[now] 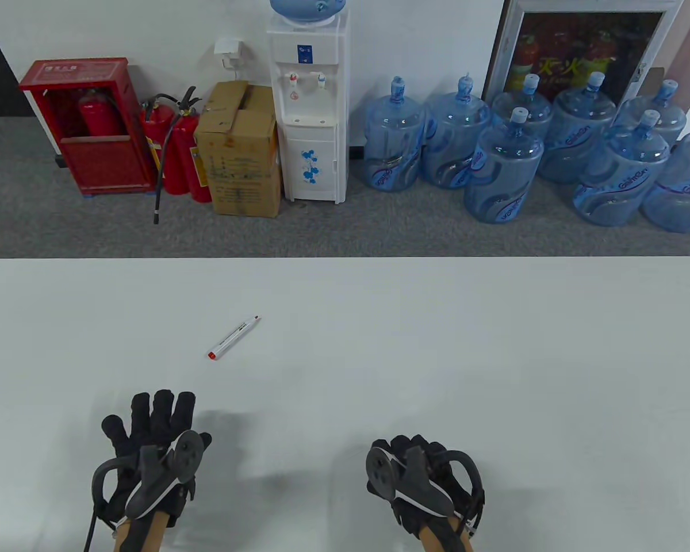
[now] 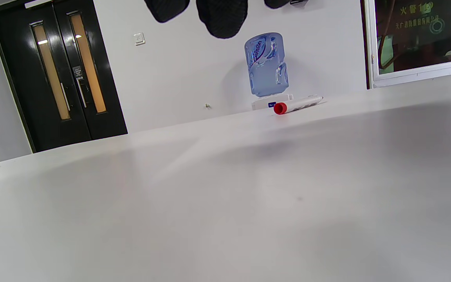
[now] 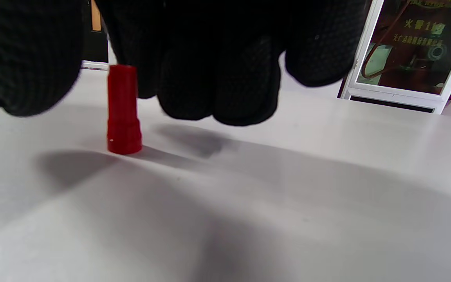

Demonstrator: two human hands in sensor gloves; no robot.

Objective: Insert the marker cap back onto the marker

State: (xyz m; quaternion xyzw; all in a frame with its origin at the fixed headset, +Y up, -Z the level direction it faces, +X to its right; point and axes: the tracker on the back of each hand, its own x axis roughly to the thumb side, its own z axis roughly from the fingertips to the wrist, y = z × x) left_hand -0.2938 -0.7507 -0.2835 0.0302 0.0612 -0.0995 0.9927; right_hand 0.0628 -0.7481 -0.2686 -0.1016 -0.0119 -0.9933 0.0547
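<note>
A white marker [image 1: 234, 337] with a red back end lies uncapped on the white table [image 1: 494, 356], its tip pointing to the far right. It also shows in the left wrist view [image 2: 298, 105]. My left hand [image 1: 155, 417] lies flat with the fingers spread, short of the marker and holding nothing; its fingertips [image 2: 221, 19] hang in at the top. The red cap [image 3: 123, 111] stands upright on the table under my right hand [image 1: 414, 451], between the thumb [image 3: 26, 58] and the curled fingers [image 3: 217, 78]. No grip on it shows. The table view hides the cap.
Beyond the table's far edge stand a water dispenser [image 1: 309, 103], several blue water jugs [image 1: 506, 167], a cardboard box [image 1: 238, 149] and red fire extinguishers [image 1: 175, 146]. A dark double door [image 2: 57, 74] shows in the left wrist view.
</note>
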